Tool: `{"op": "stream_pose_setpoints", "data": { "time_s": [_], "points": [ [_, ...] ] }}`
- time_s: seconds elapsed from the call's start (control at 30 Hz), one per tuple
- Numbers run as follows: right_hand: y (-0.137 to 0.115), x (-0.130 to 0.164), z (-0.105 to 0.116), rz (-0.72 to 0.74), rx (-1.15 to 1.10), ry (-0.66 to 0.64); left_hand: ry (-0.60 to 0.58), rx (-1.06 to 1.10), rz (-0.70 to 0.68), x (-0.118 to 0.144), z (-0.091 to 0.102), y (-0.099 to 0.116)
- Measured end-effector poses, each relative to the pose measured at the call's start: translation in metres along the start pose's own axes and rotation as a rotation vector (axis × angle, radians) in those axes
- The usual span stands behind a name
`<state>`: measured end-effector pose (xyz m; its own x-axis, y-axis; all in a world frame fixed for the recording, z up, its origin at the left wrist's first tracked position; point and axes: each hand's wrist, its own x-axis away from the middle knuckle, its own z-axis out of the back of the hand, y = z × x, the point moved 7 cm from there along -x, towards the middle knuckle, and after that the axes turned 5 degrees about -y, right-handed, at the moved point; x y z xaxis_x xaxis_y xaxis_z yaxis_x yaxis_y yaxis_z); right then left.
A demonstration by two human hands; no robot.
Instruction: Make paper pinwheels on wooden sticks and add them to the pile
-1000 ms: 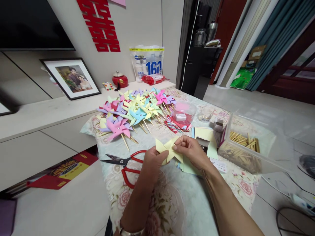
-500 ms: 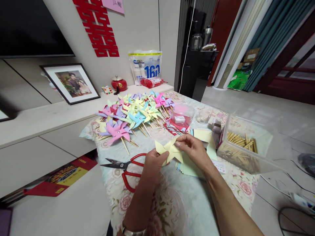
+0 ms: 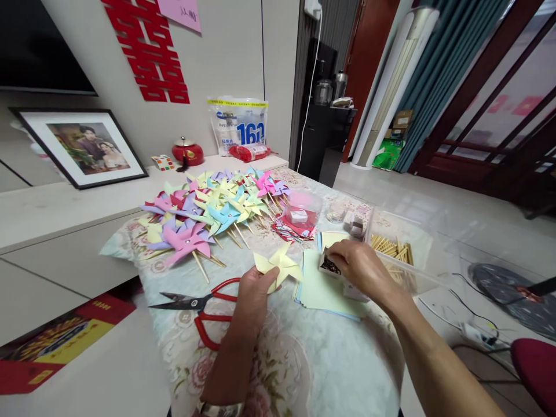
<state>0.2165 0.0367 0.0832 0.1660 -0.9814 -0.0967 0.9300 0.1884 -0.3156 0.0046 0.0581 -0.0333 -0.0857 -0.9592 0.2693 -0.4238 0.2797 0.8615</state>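
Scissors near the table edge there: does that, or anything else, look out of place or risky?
The scissors lie open on the tablecloth, blades poking past its left edge. Otherwise nothing looks spilled or damaged: the left hand holds a yellow pinwheel, the right hand is at a small box, and finished pinwheels lie heaped behind.

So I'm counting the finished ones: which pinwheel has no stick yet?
The pale yellow pinwheel pinched in the left hand. It is held off the table, apart from the pile of pinwheels, which all lie on wooden sticks.
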Motion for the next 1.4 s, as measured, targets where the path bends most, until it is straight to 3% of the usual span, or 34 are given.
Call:
{"op": "stream_pose_setpoints", "data": {
  "time_s": [0.13,0.27,0.87,1.4],
  "points": [
    [0.002,-0.003,-0.023,-0.064,0.345,-0.197,-0.008,0.001,-0.006,0.001,-0.001,0.0],
    [0.0,-0.009,-0.036,-0.058,0.447,-0.289,-0.008,-0.004,-0.005,-0.001,0.0,-0.001],
    [0.007,-0.021,-0.047,-0.049,0.446,-0.309,-0.042,-0.015,-0.019,-0.003,0.0,-0.003],
    [0.007,-0.022,-0.049,0.042,0.47,-0.347,-0.064,-0.017,-0.02,-0.004,0.002,-0.005]
  ]
}}
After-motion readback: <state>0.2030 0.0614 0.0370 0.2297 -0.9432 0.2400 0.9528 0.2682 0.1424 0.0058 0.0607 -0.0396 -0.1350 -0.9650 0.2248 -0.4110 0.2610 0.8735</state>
